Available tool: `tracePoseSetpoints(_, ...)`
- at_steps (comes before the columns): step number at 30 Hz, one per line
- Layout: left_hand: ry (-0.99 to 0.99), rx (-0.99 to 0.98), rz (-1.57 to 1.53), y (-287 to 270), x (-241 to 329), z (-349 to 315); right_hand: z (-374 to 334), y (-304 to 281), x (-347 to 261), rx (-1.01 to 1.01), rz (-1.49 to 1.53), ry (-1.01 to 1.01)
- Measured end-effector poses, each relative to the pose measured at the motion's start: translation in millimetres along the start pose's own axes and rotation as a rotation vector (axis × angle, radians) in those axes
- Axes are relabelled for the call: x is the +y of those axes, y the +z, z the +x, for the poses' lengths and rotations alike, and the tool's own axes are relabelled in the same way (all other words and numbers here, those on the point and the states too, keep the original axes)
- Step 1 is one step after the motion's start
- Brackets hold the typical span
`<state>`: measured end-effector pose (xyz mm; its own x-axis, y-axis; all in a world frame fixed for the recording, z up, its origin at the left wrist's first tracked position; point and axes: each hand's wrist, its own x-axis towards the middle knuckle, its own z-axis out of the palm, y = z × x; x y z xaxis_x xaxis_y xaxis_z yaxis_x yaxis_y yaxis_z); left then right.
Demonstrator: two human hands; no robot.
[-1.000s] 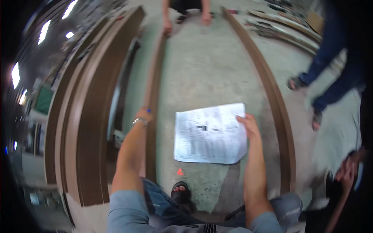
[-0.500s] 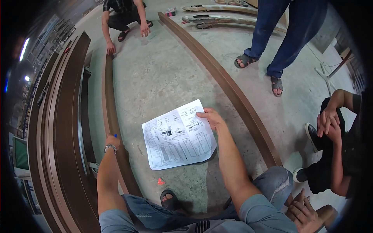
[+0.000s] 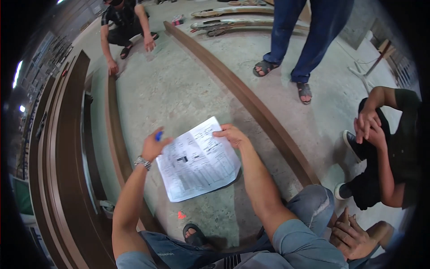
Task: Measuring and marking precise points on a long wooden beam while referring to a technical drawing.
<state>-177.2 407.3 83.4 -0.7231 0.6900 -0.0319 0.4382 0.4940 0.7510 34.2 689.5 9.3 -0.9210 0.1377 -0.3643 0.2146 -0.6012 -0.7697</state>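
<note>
A white sheet of paper [image 3: 201, 172] printed with technical drawings is held out over the floor, a crease running across it. My right hand [image 3: 231, 135] pinches its upper right edge, thumb on top. By the sheet's upper left edge is my left hand [image 3: 153, 145], with a metal-banded watch [image 3: 143, 162] at the wrist. A small blue thing [image 3: 159, 136], too little seen to name, sticks out between its curled fingers. Whether the left fingers touch the paper I cannot tell. A long brown metal profile [image 3: 115, 130] lies beneath and beyond my left forearm.
Another long brown profile [image 3: 251, 105] runs diagonally on the right. Several brown panels [image 3: 62, 166] are stacked at the left. One person [image 3: 123, 20] squats at the far left, touching the profile's end. Another stands in blue trousers [image 3: 286, 31]; a seated person's clasped hands [image 3: 369, 125] are at right.
My left hand has lifted off the left profile and moved up and right to the paper's edge, carrying the blue thing. The right hand still grips the sheet. The whole view has shifted slightly.
</note>
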Motion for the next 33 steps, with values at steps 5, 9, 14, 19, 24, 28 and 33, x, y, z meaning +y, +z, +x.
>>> tracePoseSetpoints(5,-0.219,-0.452,-0.291,71,108,28,2,-16,-37,-0.020,-0.193,-0.058)
tracePoseSetpoints(9,-0.113,-0.326,-0.098,82,128,30,5,-53,-97,0.916,-1.144,-0.099)
tracePoseSetpoints(14,-0.199,-0.518,-0.419,91,118,42,-22,-84,-117,1.116,-1.131,-0.054)
tracePoseSetpoints(19,-0.232,-0.562,-0.477,88,92,44,-32,-68,-73,1.253,-1.042,-0.213)
tracePoseSetpoints(24,-0.217,-0.496,-0.428,87,87,46,-34,-64,-54,1.125,-0.994,0.047)
tracePoseSetpoints(28,-0.207,-0.492,-0.443,88,91,47,-29,-63,-58,1.135,-0.980,0.031)
tracePoseSetpoints(33,-0.190,-0.493,-0.411,92,92,48,-20,-69,-52,1.132,-0.863,0.145)
